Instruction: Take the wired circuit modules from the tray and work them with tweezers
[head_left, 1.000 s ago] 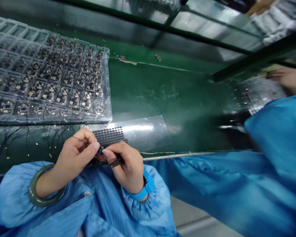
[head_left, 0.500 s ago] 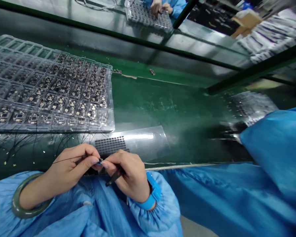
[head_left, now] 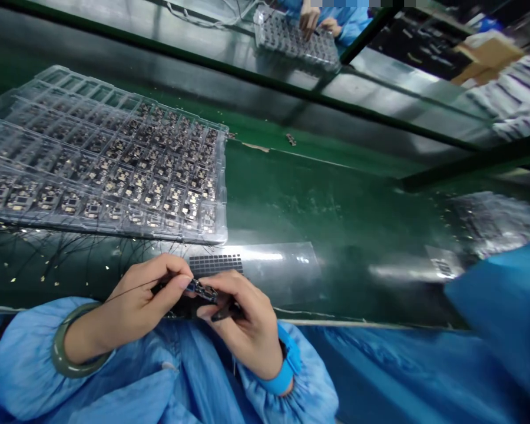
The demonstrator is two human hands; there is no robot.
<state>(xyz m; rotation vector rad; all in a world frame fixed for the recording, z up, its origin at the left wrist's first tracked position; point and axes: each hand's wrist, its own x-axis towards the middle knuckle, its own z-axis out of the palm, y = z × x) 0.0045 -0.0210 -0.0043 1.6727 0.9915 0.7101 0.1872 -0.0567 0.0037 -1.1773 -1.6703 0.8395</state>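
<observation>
Near the bench's front edge, my left hand (head_left: 148, 294) pinches one end of a small dark circuit board (head_left: 204, 290), and a thin black wire runs back over that hand. My right hand (head_left: 247, 318) has thumb and fingers closed round the board's other end, with a dark tool (head_left: 224, 312) lying within the same hand; its type is unclear. Just behind the hands lies a clear sheet (head_left: 282, 265) bearing a grid of small black pads (head_left: 216, 264). A clear compartment tray (head_left: 225, 218) filled with many small boards stands at the left.
Black wires and small yellowish scraps (head_left: 44, 278) lie before the tray. A green frame bar (head_left: 468, 168) crosses behind. At the right are a blue sleeve (head_left: 503, 294) and shiny bags (head_left: 499, 221). Another person's hands (head_left: 309, 20) work over a tray (head_left: 291, 41) beyond.
More of the board now shows between my hands, which are slightly farther apart. The view has shifted, so the tray and bench appear farther right and lower.
</observation>
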